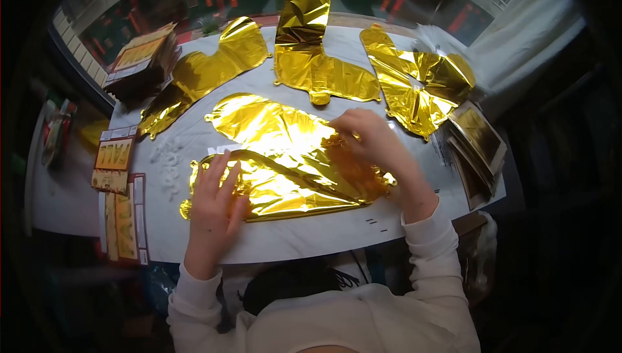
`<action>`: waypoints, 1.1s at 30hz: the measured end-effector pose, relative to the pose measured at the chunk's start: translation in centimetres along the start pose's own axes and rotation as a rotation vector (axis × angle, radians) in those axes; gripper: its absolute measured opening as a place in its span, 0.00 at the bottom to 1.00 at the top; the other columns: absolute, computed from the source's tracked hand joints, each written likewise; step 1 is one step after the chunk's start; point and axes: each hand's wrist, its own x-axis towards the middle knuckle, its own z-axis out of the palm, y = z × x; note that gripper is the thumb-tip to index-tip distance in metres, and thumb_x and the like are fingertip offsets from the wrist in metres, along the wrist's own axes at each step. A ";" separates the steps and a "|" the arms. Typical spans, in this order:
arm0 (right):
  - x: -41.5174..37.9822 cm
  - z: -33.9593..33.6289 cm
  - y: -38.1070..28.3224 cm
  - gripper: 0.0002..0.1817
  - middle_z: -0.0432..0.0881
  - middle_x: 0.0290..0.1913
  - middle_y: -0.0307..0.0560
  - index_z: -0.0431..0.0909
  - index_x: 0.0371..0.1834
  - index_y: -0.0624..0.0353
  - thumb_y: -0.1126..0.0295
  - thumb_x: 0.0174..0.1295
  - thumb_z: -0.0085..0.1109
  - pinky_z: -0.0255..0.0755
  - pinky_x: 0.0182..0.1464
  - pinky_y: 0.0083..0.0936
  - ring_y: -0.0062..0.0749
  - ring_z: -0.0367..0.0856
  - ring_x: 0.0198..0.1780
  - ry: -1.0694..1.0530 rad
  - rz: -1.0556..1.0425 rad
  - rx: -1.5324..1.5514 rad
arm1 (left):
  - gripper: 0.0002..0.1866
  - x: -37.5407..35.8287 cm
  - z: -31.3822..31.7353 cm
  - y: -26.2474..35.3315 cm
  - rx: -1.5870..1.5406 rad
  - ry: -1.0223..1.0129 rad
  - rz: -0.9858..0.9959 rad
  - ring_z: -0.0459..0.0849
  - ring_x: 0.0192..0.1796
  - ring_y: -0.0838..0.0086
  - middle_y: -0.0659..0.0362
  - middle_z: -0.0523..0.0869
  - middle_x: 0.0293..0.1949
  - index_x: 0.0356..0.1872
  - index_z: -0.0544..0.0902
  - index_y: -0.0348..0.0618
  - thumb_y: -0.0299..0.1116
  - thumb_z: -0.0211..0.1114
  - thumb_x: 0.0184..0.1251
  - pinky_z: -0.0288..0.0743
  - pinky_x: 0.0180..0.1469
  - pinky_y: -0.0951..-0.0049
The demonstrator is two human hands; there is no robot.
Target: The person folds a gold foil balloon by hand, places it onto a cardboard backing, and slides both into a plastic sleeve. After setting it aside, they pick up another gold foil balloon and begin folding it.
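Observation:
A shiny gold foil piece (278,191) lies in front of me on the white table (285,243), with its near part folded over. My left hand (217,207) rests on its left end, fingers spread. Over its right side is my right hand (366,136), fingers curled together at the foil's upper edge; what they pinch, if anything, is too small to make out. Further back lie a curved gold foil (201,74) at left, an L-shaped gold foil (311,61) in the middle and another gold foil (418,84) at right.
A stack of printed packets (139,61) stands at the back left. More packets (113,158) lie along the left edge. Flat sleeves (476,149) are piled at the right edge, near clear plastic (434,38). A window runs behind the table.

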 end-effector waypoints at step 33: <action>-0.7 -0.9 2.1 0.13 0.84 0.44 0.43 0.87 0.46 0.57 0.71 0.59 0.77 0.79 0.51 0.32 0.37 0.87 0.47 -0.233 0.225 0.277 | 0.37 0.1 2.2 1.1 0.238 -0.274 -0.110 0.58 0.87 0.51 0.50 0.62 0.85 0.84 0.68 0.56 0.54 0.61 0.78 0.35 0.82 0.25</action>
